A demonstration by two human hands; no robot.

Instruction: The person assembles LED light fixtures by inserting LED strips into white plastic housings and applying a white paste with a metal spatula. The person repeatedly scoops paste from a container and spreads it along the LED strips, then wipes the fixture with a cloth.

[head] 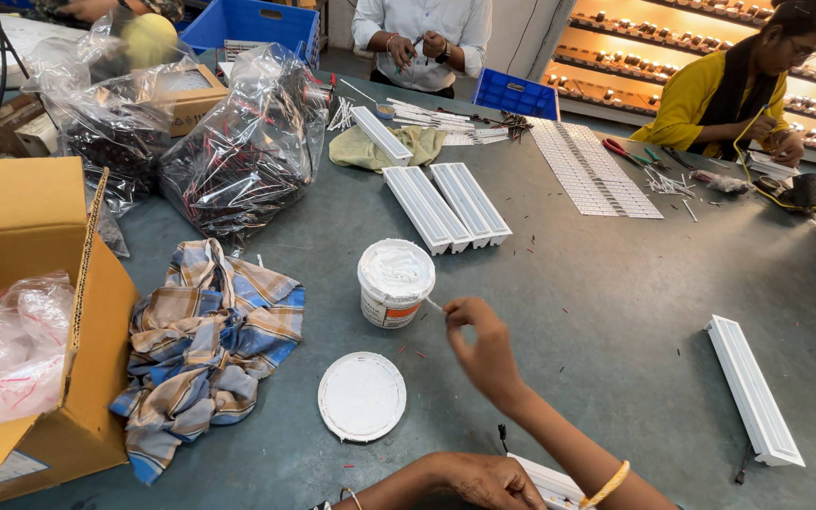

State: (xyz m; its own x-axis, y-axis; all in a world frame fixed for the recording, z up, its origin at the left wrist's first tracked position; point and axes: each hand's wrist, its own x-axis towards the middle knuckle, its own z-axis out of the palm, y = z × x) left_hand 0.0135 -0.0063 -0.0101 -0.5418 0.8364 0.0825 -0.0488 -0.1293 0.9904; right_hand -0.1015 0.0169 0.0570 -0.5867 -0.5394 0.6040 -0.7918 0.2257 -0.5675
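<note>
One open tub of white paste (396, 281) stands mid-table with its one loose lid (362, 396) lying just in front. The right hand (480, 345), arm stretched forward, pinches one thin stick (433, 305) touching the tub's side, while the left hand (484, 480), fingers curled down, presses on one white strip housing (550, 482) at the near table edge.

One view only: the head camera sat high over the near edge of the grey counter (616, 312), tilted down and forward. It looked close over the wearer's own forearms and reached across to the workers on the far side.
</note>
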